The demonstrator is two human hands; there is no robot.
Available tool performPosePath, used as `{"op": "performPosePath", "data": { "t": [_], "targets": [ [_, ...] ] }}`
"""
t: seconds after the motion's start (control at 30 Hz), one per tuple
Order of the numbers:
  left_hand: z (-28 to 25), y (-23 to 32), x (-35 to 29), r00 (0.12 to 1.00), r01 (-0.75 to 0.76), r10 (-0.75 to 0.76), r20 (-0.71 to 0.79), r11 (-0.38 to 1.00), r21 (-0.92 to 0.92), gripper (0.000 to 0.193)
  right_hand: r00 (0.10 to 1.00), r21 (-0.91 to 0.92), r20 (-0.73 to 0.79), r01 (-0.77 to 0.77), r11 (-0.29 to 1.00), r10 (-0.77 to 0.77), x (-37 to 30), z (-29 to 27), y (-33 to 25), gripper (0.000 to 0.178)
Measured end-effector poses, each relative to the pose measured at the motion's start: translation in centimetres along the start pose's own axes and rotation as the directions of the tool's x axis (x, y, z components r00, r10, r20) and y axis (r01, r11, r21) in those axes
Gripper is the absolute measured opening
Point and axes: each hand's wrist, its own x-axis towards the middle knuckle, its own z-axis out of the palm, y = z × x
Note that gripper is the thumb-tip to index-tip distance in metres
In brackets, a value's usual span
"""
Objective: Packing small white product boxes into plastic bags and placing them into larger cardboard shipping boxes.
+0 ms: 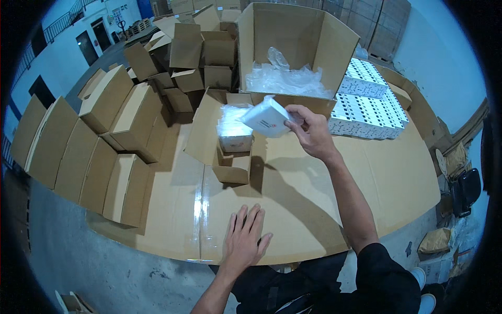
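Observation:
Between the thumb and fingers of my right hand [312,131] is a small white box in a clear plastic bag [267,117], held tilted above the table. Just left of it stands an open brown carton [232,175]. Several plastic-wrapped white boxes [234,128] fill its far part, and its near end shows bare cardboard. My left hand [246,236] lies flat near the table's front edge, fingers spread, with nothing in it.
A large open carton [287,31] with clear plastic bags [286,78] stands at the back. Stacked white boxes [368,112] sit to its right. Closed brown cartons [128,183] line the left side, and open cartons [186,47] pile up behind them. Cardboard covers the table [314,209].

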Motion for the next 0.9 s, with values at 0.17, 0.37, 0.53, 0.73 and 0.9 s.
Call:
{"op": "performPosePath", "data": {
  "t": [0.17,0.37,0.53,0.73,0.9],
  "targets": [
    [0.0,0.1,-2.3,0.997,0.059,-0.06,-0.041,0.998,-0.011,0.06,1.0,0.316,0.009,-0.016,0.949,0.014,2.0,4.3,-0.1,0.025],
    [0.3,-0.1,-2.1,0.992,0.08,-0.082,-0.092,0.996,-0.026,0.055,0.978,0.12,0.207,-0.025,0.992,0.0,2.7,6.0,-0.2,0.027],
    [0.2,-0.1,-2.1,0.99,0.072,-0.073,-0.12,0.997,-0.009,0.051,0.939,-0.066,0.332,0.119,0.991,-0.091,3.4,5.8,-1.1,0.029],
    [0.5,0.0,-1.9,0.99,0.072,-0.072,-0.124,0.997,-0.005,0.052,0.899,-0.213,0.364,0.336,0.917,-0.245,3.2,8.9,-0.6,0.024],
    [0.6,0.0,-2.1,0.988,0.077,-0.078,-0.137,0.997,-0.019,0.052,0.923,-0.35,0.345,0.294,0.889,-0.17,1.8,11.2,-0.5,0.034]
  ]
}}
